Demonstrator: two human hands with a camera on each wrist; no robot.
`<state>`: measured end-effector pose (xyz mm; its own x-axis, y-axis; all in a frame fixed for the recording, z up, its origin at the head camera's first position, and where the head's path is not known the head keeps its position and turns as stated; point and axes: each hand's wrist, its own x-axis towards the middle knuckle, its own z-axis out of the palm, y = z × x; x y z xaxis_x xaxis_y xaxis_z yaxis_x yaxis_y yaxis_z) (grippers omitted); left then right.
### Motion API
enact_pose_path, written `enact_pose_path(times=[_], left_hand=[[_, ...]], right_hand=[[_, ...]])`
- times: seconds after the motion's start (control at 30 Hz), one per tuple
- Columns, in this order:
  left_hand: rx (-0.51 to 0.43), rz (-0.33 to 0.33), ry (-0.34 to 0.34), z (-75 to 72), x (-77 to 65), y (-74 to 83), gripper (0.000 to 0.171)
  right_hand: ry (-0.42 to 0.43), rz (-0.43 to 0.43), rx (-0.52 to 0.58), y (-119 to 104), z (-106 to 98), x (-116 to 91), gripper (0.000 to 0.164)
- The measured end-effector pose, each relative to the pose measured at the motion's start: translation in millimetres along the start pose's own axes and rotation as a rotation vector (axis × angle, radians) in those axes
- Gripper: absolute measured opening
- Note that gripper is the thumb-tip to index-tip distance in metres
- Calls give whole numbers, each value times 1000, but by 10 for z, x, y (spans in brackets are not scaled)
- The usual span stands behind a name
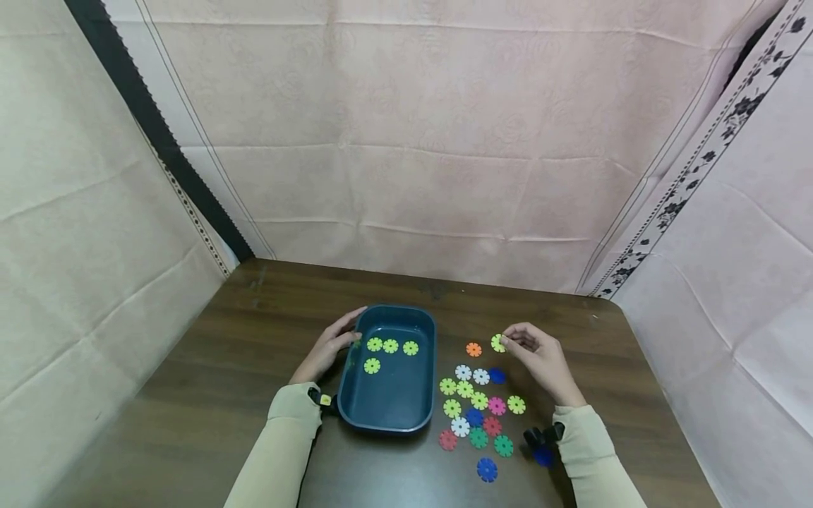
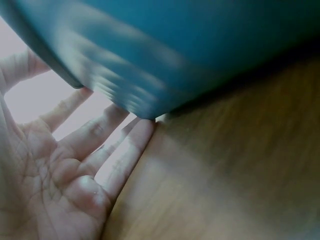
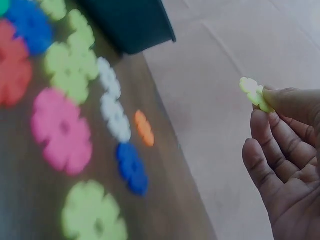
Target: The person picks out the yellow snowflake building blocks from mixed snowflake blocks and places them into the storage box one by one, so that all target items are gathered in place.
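Note:
My left hand [image 1: 327, 349] holds the left side of a dark blue tray [image 1: 387, 418], its thumb at the rim and its fingers against the outer wall [image 2: 165, 50]. Several yellow-green notched discs [image 1: 372, 366] lie in the tray. To the right, my right hand [image 1: 540, 356] pinches another yellow-green notched disc [image 3: 254, 92] between thumb and fingertips, raised above the table. Closest to that hand on the table are an orange disc [image 1: 473, 349] and a dark blue disc [image 1: 497, 376].
Right of the tray lie scattered notched discs: white [image 1: 460, 427], yellow-green [image 1: 465, 389], pink [image 1: 497, 406], red [image 1: 447, 440], green [image 1: 504, 445] and blue [image 1: 487, 470]. Pale cloth [image 1: 432, 141] hangs behind the brown wooden table [image 1: 254, 381] and on both sides.

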<state>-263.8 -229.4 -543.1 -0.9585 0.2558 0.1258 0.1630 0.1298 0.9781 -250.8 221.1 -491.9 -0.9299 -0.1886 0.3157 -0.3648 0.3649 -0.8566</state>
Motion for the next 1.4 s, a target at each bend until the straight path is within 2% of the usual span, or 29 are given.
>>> enact_pose_path(times=[0.33,0.47,0.7,0.83,1.0,1.17,1.4], left_hand=[[-2,-9,-2,-1,-10,-1,52],[0,-16,1,1,-14,10,51],[19,2,-3,-2,-21,3,52],[19,4,-6,-3,-17,8,52],[4,-16,-2,-9,4,19,50],[-4,-26,-5,-14,16,22,50],[0,-19,-7,-14,2,24,52]], right_hand=[[-68,-45,113,-326,318,323,17],[-101,-69,168,-472,524,469,18],[-136,-123,164,-676,930,675,19],[-215,-141,185,-774,1136,779,16],[-351,-168,125,-849,1331,891,12],[-482,-168,70,-824,1482,956,10],[-612,-124,-8,-743,1596,957,7]])
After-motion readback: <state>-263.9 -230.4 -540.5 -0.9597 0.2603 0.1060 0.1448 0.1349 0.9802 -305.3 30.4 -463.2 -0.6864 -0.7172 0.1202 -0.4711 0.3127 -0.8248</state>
